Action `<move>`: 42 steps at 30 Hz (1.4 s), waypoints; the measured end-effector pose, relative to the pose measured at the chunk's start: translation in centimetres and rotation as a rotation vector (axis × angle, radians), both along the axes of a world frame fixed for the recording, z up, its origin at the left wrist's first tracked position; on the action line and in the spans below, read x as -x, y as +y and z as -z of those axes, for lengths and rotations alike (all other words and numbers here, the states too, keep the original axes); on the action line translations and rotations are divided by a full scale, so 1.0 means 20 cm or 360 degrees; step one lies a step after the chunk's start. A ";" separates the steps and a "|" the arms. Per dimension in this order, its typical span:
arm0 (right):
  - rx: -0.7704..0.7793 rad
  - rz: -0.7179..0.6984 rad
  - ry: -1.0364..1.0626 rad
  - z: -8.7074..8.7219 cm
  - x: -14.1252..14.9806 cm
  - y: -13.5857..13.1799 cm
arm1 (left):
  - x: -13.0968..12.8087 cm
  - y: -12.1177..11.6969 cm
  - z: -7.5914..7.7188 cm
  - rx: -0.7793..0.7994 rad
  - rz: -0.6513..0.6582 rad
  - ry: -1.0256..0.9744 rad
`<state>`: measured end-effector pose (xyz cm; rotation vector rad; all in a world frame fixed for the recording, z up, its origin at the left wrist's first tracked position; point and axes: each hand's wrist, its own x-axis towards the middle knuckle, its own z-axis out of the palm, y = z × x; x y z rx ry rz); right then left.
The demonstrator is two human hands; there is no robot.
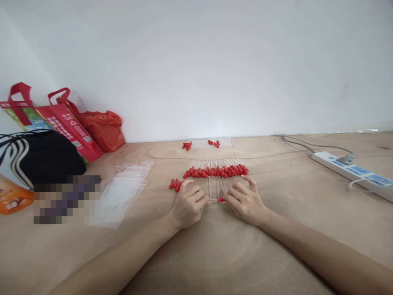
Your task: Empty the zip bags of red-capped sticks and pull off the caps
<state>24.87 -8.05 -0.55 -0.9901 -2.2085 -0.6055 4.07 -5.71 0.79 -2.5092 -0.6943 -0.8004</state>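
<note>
Between my hands lies a thin clear dropper tube (214,200), held level just above or on the table. My left hand (190,205) pinches the tube's left end. At its right end, my right hand (246,203) grips a red rubber bulb (220,200) that meets the tube. A few bare clear tubes (217,187) lie just beyond my fingers. Behind them stretches a row of droppers with red bulbs (215,171), their tubes pointing away from me. Several loose red bulbs (175,184) rest beside my left hand, some partly hidden by it.
Clear zip bags (123,192) lie on the wooden table (196,262) at left. Red bulbs (186,145) sit near another clear bag (225,142) by the wall. Shopping bags (67,127) and a black bag (55,153) stand far left. A power strip (353,170) is at right.
</note>
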 end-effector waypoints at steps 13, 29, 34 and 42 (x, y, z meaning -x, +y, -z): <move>0.0000 -0.0066 0.0052 0.00 -0.03 -0.01 | 0.02 0.00 0.01 0.0100 -0.0014 -0.0011; 0.0480 0.1064 0.0774 0.01 -0.39 0.19 | 0.04 0.10 -0.05 0.1170 -0.0465 -0.0399; 0.0882 0.1263 0.0575 0.02 -0.42 0.21 | 0.00 0.11 -0.08 0.1417 -0.0652 -0.0365; 0.0605 0.0965 0.0651 0.00 -0.36 0.22 | -0.05 0.17 -0.13 0.1572 -0.0836 -0.0221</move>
